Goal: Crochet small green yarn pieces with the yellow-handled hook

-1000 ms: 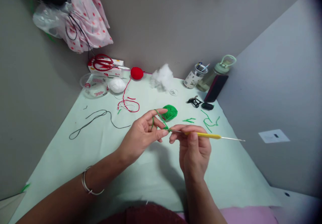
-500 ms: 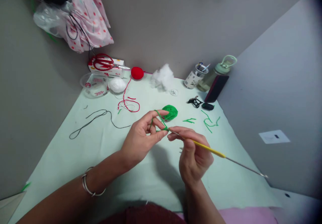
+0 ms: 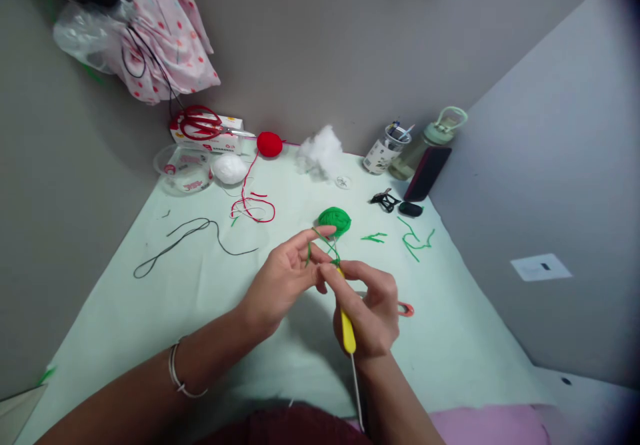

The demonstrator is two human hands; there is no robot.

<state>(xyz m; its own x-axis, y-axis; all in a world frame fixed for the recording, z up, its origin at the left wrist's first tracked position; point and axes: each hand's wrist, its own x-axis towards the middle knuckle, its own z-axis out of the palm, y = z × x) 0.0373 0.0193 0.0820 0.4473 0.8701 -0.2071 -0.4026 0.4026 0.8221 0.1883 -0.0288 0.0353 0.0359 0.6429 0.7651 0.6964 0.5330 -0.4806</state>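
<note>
The left hand pinches green yarn; the right hand grips a yellow hook against it. The green ball lies just beyond both hands. An orange object is partly hidden by the right hand. Green scraps lie rightward, black cord leftward, white stuffing behind.

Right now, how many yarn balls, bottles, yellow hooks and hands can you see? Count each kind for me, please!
Yarn balls: 3 (red ball, white ball, green ball)
Bottles: 1 (bottle with a pale green lid)
Yellow hooks: 1 (yellow hook)
Hands: 2 (left hand, right hand)
Total: 7
</note>
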